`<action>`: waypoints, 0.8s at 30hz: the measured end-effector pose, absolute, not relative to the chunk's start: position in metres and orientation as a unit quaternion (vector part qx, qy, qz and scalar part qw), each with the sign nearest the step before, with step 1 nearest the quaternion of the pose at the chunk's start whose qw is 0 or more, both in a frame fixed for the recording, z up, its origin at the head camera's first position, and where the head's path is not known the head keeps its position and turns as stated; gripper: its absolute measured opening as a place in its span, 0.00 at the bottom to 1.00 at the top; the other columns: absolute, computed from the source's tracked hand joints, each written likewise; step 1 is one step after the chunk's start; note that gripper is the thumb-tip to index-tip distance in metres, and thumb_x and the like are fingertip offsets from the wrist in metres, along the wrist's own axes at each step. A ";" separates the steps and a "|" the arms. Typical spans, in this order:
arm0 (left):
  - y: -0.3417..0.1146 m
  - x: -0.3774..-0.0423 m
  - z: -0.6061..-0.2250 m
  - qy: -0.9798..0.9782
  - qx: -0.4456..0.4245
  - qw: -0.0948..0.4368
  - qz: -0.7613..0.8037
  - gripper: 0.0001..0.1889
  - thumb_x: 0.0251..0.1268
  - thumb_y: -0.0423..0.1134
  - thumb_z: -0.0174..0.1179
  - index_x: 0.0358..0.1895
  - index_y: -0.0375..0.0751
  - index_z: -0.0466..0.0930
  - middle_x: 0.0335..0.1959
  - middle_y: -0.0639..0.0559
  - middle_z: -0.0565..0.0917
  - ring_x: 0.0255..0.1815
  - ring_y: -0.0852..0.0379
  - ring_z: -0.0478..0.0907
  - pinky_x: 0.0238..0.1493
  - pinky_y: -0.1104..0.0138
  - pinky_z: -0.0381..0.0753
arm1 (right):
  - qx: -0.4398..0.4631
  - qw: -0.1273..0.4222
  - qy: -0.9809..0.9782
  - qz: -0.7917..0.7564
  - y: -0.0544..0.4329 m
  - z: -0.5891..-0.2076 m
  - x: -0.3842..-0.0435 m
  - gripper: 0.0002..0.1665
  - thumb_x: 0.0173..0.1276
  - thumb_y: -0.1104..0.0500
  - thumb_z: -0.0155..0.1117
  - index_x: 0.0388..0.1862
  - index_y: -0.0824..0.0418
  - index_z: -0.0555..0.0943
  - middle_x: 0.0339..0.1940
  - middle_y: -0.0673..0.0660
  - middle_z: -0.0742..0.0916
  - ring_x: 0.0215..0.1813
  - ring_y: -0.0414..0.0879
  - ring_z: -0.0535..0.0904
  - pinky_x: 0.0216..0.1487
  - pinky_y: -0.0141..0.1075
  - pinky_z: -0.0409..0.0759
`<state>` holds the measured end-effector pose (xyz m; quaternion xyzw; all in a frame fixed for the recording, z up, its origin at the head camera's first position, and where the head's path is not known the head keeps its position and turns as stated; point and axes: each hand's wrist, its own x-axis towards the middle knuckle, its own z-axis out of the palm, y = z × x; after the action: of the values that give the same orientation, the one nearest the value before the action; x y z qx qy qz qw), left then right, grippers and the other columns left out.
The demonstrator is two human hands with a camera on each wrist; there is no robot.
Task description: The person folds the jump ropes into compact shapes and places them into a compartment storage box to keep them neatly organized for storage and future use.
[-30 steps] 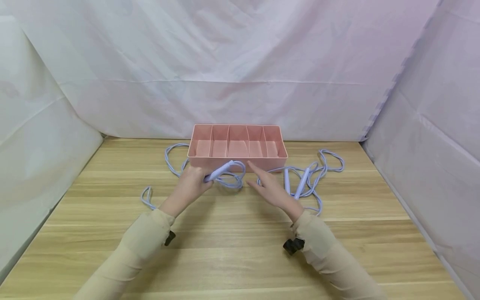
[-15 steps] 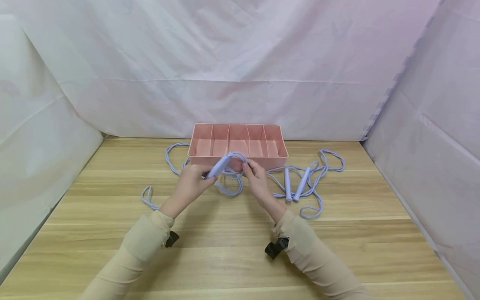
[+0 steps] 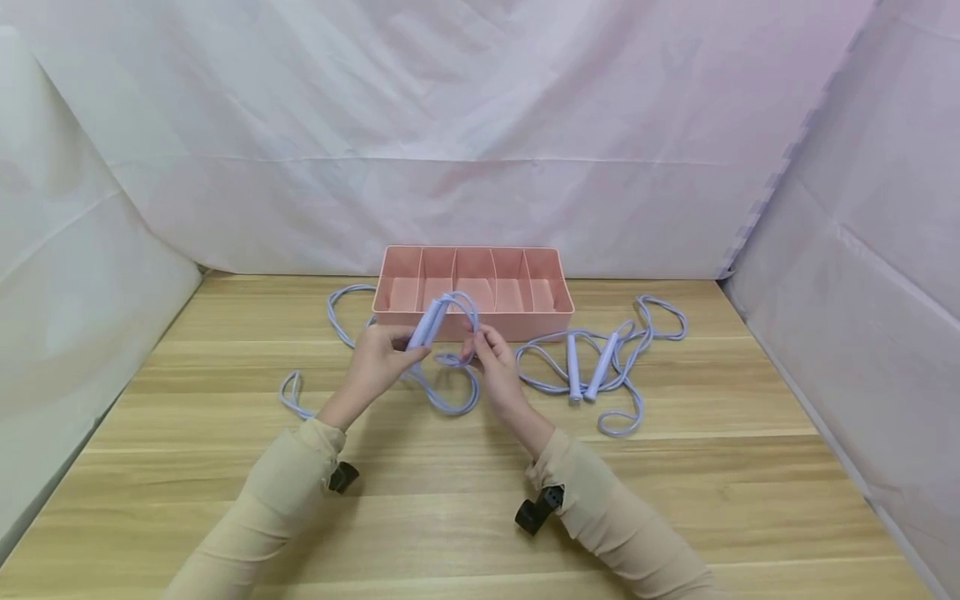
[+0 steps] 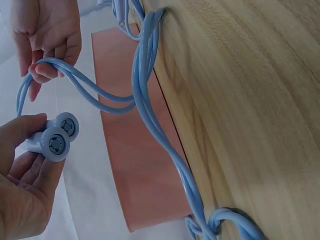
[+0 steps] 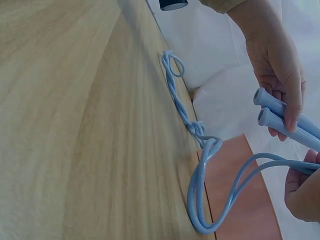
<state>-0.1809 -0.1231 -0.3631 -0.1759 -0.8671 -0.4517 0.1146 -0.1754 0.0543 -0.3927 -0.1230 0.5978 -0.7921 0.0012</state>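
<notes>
Two light-blue jump rope handles (image 3: pixel 425 325) lie side by side in my left hand (image 3: pixel 377 360), tilted up above the table in front of the box. Thumb and fingers grip them; their round ends (image 4: pixel 56 145) face the left wrist camera. From their upper tips the doubled cord (image 5: pixel 250 162) arches over to my right hand (image 3: pixel 501 375), whose thumb and fingers pinch it. Below, the cord hangs in a loop that reaches down to the table. More blue cord (image 3: pixel 333 317) lies to the left, partly hidden behind the left hand and forearm.
At the back stands a pink box (image 3: pixel 525 325) with several compartments. A second blue jump rope (image 3: pixel 633 367) lies loosely coiled on the wooden table (image 3: pixel 442 533) to the right, its two handles side by side. White cloth (image 3: pixel 480 200) hangs behind and at both sides.
My right hand has come in leftward from open fingers and now pinches the cord. The left hand has tipped the handles more upright, and the hanging loop has shifted left and lower.
</notes>
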 end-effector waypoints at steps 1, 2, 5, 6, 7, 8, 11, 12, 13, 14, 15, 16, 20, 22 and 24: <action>-0.123 -0.181 -0.364 -0.865 -0.173 0.115 -0.457 0.10 0.49 0.29 0.65 0.35 0.25 0.82 0.29 0.36 0.84 0.29 0.46 0.82 0.28 0.65 0.82 | -0.121 0.004 0.596 -0.794 0.053 -0.394 -0.175 0.22 0.74 0.61 0.38 0.56 0.78 0.63 0.26 0.48 0.75 0.33 0.38 0.73 0.44 0.29 0.74; -0.123 -0.182 -0.365 -0.863 -0.172 0.117 -0.460 0.10 0.49 0.28 0.65 0.35 0.25 0.82 0.30 0.36 0.83 0.29 0.46 0.83 0.28 0.65 0.82 | -0.120 0.007 0.598 -0.792 0.052 -0.395 -0.174 0.21 0.74 0.61 0.38 0.56 0.78 0.64 0.26 0.48 0.75 0.33 0.38 0.73 0.44 0.29 0.74; -0.123 -0.183 -0.367 -0.857 -0.167 0.125 -0.470 0.11 0.48 0.28 0.65 0.36 0.25 0.81 0.30 0.35 0.83 0.29 0.45 0.83 0.29 0.65 0.82 | -0.120 0.021 0.599 -0.792 0.049 -0.399 -0.172 0.20 0.74 0.62 0.38 0.55 0.78 0.63 0.27 0.48 0.75 0.33 0.38 0.73 0.44 0.29 0.74; -0.123 -0.183 -0.368 -0.855 -0.165 0.126 -0.474 0.11 0.48 0.28 0.65 0.36 0.24 0.81 0.30 0.34 0.83 0.29 0.44 0.83 0.30 0.65 0.82 | -0.121 0.024 0.599 -0.791 0.048 -0.401 -0.171 0.20 0.74 0.62 0.37 0.55 0.78 0.64 0.27 0.49 0.75 0.33 0.38 0.73 0.44 0.29 0.74; -0.123 -0.183 -0.368 -0.854 -0.160 0.126 -0.478 0.11 0.48 0.28 0.65 0.36 0.24 0.81 0.31 0.34 0.83 0.30 0.44 0.83 0.30 0.64 0.82 | -0.123 0.028 0.600 -0.790 0.047 -0.402 -0.171 0.20 0.74 0.62 0.37 0.55 0.78 0.64 0.27 0.49 0.75 0.33 0.38 0.74 0.45 0.30 0.74; -0.123 -0.183 -0.368 -0.852 -0.156 0.126 -0.483 0.11 0.48 0.28 0.65 0.36 0.24 0.81 0.31 0.34 0.83 0.30 0.44 0.82 0.30 0.64 0.82 | -0.125 0.032 0.599 -0.790 0.046 -0.403 -0.170 0.20 0.74 0.62 0.37 0.54 0.78 0.64 0.27 0.49 0.75 0.34 0.38 0.74 0.45 0.30 0.74; -0.123 -0.182 -0.369 -0.848 -0.136 0.124 -0.496 0.12 0.49 0.29 0.66 0.37 0.25 0.81 0.32 0.34 0.83 0.31 0.43 0.82 0.31 0.64 0.82 | -0.133 0.044 0.595 -0.791 0.044 -0.406 -0.169 0.20 0.74 0.63 0.35 0.54 0.78 0.63 0.27 0.48 0.75 0.35 0.40 0.73 0.46 0.32 0.73; -0.124 -0.182 -0.369 -0.847 -0.129 0.122 -0.501 0.12 0.49 0.29 0.66 0.38 0.25 0.81 0.33 0.34 0.83 0.32 0.43 0.82 0.31 0.64 0.82 | -0.134 0.046 0.598 -0.789 0.043 -0.406 -0.169 0.20 0.74 0.63 0.34 0.54 0.77 0.64 0.27 0.48 0.75 0.36 0.41 0.73 0.46 0.32 0.73; -0.124 -0.182 -0.368 -0.845 -0.121 0.118 -0.508 0.13 0.49 0.30 0.66 0.38 0.25 0.81 0.33 0.34 0.83 0.32 0.43 0.82 0.31 0.64 0.82 | -0.137 0.049 0.602 -0.785 0.043 -0.407 -0.169 0.20 0.73 0.64 0.34 0.55 0.77 0.64 0.28 0.48 0.75 0.36 0.42 0.73 0.47 0.33 0.73; -0.124 -0.181 -0.368 -0.842 -0.116 0.116 -0.514 0.13 0.50 0.30 0.66 0.38 0.25 0.81 0.33 0.34 0.83 0.32 0.43 0.82 0.31 0.65 0.82 | -0.141 0.051 0.608 -0.780 0.043 -0.408 -0.168 0.20 0.74 0.64 0.33 0.55 0.76 0.65 0.28 0.49 0.75 0.37 0.43 0.73 0.47 0.34 0.73; -0.124 -0.181 -0.368 -0.840 -0.109 0.113 -0.519 0.13 0.50 0.31 0.65 0.39 0.25 0.81 0.34 0.34 0.83 0.33 0.43 0.82 0.31 0.65 0.82 | -0.146 0.053 0.614 -0.774 0.044 -0.409 -0.168 0.20 0.74 0.63 0.33 0.56 0.76 0.65 0.28 0.49 0.75 0.38 0.44 0.73 0.47 0.34 0.73; -0.124 -0.181 -0.367 -0.836 -0.105 0.110 -0.527 0.13 0.50 0.31 0.65 0.39 0.25 0.80 0.34 0.34 0.83 0.33 0.43 0.82 0.32 0.65 0.82 | -0.151 0.054 0.620 -0.768 0.044 -0.409 -0.168 0.20 0.74 0.63 0.33 0.56 0.75 0.65 0.29 0.50 0.75 0.38 0.45 0.73 0.47 0.34 0.73; -0.123 -0.180 -0.366 -0.821 -0.089 0.101 -0.555 0.13 0.52 0.31 0.64 0.41 0.26 0.80 0.35 0.34 0.83 0.34 0.44 0.82 0.32 0.67 0.82 | -0.179 0.068 0.640 -0.744 0.046 -0.413 -0.169 0.22 0.74 0.63 0.34 0.57 0.76 0.66 0.29 0.55 0.77 0.38 0.47 0.75 0.48 0.35 0.74; -0.124 -0.180 -0.367 -0.815 -0.090 0.100 -0.564 0.14 0.53 0.32 0.64 0.41 0.26 0.80 0.35 0.34 0.83 0.34 0.44 0.82 0.33 0.68 0.82 | -0.199 0.085 0.645 -0.733 0.047 -0.415 -0.172 0.22 0.74 0.63 0.34 0.56 0.78 0.66 0.30 0.63 0.76 0.39 0.52 0.75 0.48 0.36 0.73; -0.125 -0.180 -0.367 -0.814 -0.096 0.098 -0.564 0.14 0.53 0.32 0.64 0.41 0.26 0.80 0.35 0.34 0.83 0.34 0.45 0.82 0.32 0.68 0.82 | -0.216 0.109 0.652 -0.719 0.049 -0.416 -0.175 0.22 0.74 0.62 0.35 0.53 0.81 0.67 0.35 0.72 0.76 0.42 0.59 0.75 0.50 0.37 0.73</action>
<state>-0.1804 -0.1247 -0.3668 -0.0961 -0.8143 -0.5640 0.0982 -0.1755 0.0488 -0.4162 -0.2157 0.6519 -0.7187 0.1092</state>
